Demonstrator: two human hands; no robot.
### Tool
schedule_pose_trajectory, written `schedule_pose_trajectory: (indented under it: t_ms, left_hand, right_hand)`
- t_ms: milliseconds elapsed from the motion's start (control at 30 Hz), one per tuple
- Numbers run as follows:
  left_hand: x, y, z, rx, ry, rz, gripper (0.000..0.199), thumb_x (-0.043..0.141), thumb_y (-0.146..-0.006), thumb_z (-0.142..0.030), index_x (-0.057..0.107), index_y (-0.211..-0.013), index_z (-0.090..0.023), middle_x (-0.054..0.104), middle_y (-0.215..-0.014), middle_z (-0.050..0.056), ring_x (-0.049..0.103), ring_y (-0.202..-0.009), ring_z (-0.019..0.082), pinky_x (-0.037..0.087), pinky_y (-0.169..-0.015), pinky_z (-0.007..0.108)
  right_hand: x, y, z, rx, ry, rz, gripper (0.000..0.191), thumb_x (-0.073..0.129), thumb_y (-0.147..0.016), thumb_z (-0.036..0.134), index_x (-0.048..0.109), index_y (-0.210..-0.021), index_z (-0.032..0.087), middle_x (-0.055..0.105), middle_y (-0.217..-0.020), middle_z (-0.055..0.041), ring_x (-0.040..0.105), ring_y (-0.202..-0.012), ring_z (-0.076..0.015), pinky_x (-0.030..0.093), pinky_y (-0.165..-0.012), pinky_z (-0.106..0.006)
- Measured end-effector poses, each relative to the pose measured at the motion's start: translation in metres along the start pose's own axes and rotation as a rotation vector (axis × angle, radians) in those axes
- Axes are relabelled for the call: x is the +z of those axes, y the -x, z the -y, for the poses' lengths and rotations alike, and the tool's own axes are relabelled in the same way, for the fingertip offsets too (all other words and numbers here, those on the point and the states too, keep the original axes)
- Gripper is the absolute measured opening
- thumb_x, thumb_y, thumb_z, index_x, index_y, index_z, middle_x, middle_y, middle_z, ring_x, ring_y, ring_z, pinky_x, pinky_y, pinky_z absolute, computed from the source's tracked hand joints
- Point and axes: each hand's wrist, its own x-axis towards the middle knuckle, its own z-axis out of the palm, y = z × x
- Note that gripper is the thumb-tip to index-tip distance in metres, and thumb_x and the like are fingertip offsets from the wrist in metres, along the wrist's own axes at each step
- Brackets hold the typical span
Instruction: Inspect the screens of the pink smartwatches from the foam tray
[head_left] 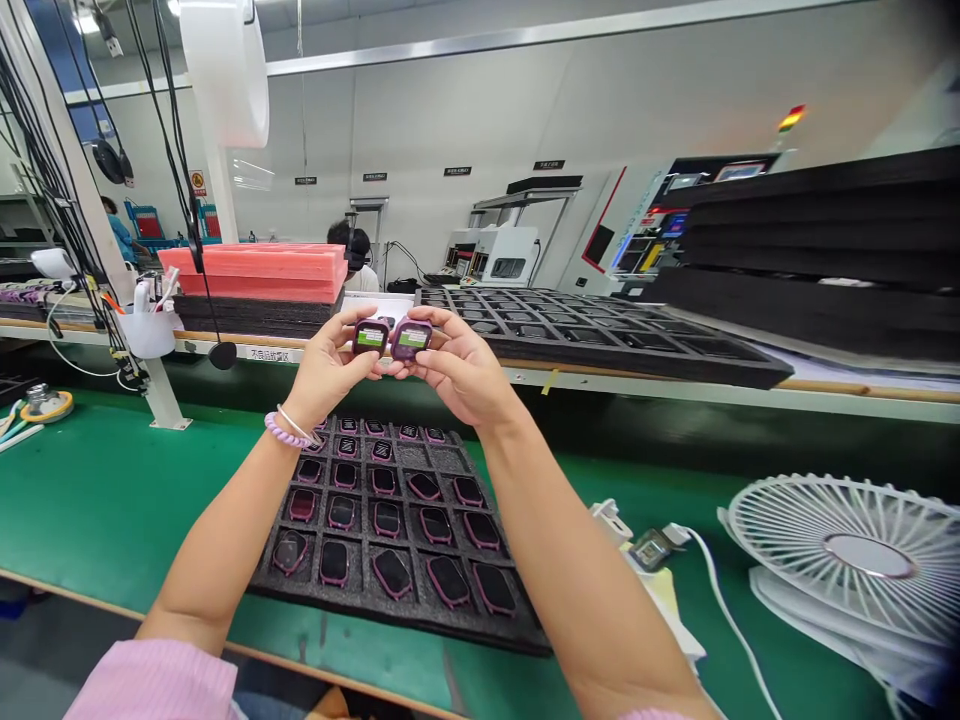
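My left hand [334,362] holds a purple-framed watch body [370,337] with its screen lit, pinched between thumb and fingers. Beside it, my right hand [461,368] grips a second purple watch body [411,340], its screen lit too. The two watches are raised side by side above the far edge of a black foam tray [416,622]. Rows of similar watch bodies with dark screens, such as one in the front row [334,563], sit in the tray's compartments. Two neighbouring compartments in the second row from the back hold no watch.
A white fan [870,555] stands at the right, near a white cable and a small device [651,548]. Behind, a shelf carries pink foam [255,272], a black grid tray [570,325] and stacked black foam [817,250]. A white cup [148,332] hangs left.
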Motion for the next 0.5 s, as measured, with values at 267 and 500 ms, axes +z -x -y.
schedule_pose_trajectory:
  t_ms: [267, 500]
  left_hand:
    - [0.004, 0.0023, -0.0001, -0.018, 0.024, -0.001, 0.054, 0.081, -0.071, -0.025, 0.059, -0.12, -0.02, 0.067, -0.095, 0.002, 0.067, -0.066, 0.011, 0.06, -0.065, 0.021]
    - [0.0059, 0.0019, 0.0036, -0.025, -0.028, -0.032, 0.05, 0.083, -0.072, -0.036, 0.061, -0.114, -0.02, 0.067, -0.092, 0.002, 0.065, -0.062, 0.01, 0.06, -0.062, 0.022]
  right_hand:
    - [-0.0007, 0.0035, -0.0004, -0.002, -0.008, -0.025, 0.045, 0.08, -0.075, 0.034, 0.057, -0.112, 0.025, 0.069, -0.096, 0.0001, 0.07, -0.069, -0.0173, 0.061, -0.072, -0.033]
    - [-0.0004, 0.0072, 0.0003, 0.02, -0.012, -0.019, 0.048, 0.079, -0.071, 0.028, 0.056, -0.113, 0.024, 0.069, -0.096, 0.0003, 0.07, -0.07, -0.0181, 0.06, -0.072, -0.034]
